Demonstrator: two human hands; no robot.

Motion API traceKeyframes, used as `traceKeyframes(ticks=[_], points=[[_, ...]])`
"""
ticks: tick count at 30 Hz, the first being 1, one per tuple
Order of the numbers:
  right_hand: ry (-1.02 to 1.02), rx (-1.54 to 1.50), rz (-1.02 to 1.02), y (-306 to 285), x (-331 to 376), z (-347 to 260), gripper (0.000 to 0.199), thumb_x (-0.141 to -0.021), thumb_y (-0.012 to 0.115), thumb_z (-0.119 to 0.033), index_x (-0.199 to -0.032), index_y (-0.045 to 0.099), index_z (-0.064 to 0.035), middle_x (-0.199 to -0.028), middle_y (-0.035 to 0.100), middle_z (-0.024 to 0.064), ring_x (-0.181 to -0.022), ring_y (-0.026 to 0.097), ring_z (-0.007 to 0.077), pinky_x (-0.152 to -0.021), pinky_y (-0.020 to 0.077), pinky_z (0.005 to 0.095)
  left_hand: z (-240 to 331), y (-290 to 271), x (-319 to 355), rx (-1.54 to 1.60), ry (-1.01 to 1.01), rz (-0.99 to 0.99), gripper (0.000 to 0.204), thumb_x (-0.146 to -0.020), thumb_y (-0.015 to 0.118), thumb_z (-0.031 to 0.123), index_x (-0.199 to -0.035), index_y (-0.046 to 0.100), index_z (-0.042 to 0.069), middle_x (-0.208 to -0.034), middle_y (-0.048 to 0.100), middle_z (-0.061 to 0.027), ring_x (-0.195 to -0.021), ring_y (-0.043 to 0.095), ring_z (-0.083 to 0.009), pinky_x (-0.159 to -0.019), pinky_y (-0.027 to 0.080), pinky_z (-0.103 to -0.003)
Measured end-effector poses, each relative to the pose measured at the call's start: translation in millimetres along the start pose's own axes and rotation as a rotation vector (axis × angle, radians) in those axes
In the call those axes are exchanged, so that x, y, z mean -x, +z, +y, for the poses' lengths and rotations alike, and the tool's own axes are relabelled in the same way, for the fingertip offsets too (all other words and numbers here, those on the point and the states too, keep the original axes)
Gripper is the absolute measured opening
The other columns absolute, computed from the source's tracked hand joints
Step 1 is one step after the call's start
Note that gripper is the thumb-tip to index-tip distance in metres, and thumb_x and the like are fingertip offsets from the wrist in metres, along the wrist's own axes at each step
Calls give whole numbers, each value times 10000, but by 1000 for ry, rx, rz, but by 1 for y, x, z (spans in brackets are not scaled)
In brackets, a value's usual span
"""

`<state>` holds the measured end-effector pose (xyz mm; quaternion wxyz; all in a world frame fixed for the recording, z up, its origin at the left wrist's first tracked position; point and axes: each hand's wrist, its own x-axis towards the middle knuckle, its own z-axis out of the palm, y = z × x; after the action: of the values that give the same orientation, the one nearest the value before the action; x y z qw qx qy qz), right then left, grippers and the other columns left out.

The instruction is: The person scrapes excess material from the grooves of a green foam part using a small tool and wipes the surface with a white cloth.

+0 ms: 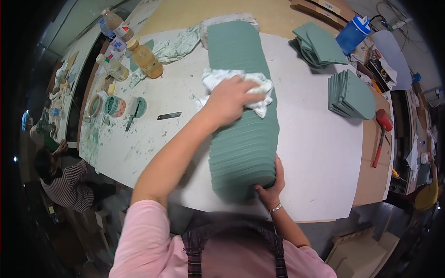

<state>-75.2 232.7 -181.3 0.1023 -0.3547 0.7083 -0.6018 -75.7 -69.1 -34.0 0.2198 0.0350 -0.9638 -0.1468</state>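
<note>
A long row of green rounded panels (241, 148), packed face to face, runs from near my body to the far part of the table. My left hand (230, 99) presses a crumpled white cloth (218, 78) onto the top of the row, around its middle; the fingers are bent over the cloth. At the near right end, my right hand (272, 183) grips the row, its thumb on the end panel and its fingers along the side. Behind the far end lies a whitish wrapped block (229, 19).
On the left stand a bottle of amber liquid (146, 60), other bottles, an open tub of green paste (114, 106) and a flat blade (169, 116). More green panels (351, 96), a blue jug (353, 34) and a red mallet (384, 120) lie right. Other people work beyond both sides.
</note>
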Motion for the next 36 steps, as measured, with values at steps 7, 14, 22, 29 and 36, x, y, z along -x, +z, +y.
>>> traceKeyframes(ticks=[7, 14, 22, 29, 36], points=[[-61, 48, -1, -12, -5, -1, 1071, -635, 924, -406, -1490, 404, -22, -1514, 419, 276, -1361, 473, 433, -1094, 431, 507, -77, -85, 75, -161, -586, -217, 402, -690, 519, -84, -935, 794, 77, -1067, 733, -107, -1039, 665, -309, -936, 511, -377], [-81, 41, -26, -11, -9, -1, 1072, -613, 928, -432, -1463, 432, -5, -1493, 438, 279, -1322, 501, 454, -1058, 462, 504, -37, -1, -58, -19, -247, -13, 501, -695, 485, -104, -1038, 769, 125, -1201, 699, -90, -1139, 617, -297, -1002, 482, -368], [-109, 160, -29, -16, -9, -2, 1049, -662, 883, -503, -1436, 432, 41, -1446, 457, 339, -1257, 546, 472, -1031, 478, 504, -116, -47, 29, -126, -614, -196, 412, -672, 482, -118, -892, 788, 49, -1075, 727, -170, -1075, 659, -329, -966, 498, -376], [-120, 147, -41, -19, -11, -1, 1059, -664, 873, -533, -1439, 420, 28, -1446, 457, 336, -1263, 541, 472, -1031, 476, 519, -54, -8, -24, -59, -318, 19, 346, -700, 525, -2, -902, 782, 112, -983, 719, -90, -1002, 653, -291, -884, 530, -373], [-134, 143, -20, -13, -14, -5, 1064, -670, 862, -557, -1444, 414, 20, -1445, 456, 339, -1261, 539, 477, -1031, 473, 525, -83, -42, 17, -29, -425, 57, 297, -672, 548, 43, -853, 776, 99, -1014, 709, -93, -972, 645, -309, -840, 531, -384]])
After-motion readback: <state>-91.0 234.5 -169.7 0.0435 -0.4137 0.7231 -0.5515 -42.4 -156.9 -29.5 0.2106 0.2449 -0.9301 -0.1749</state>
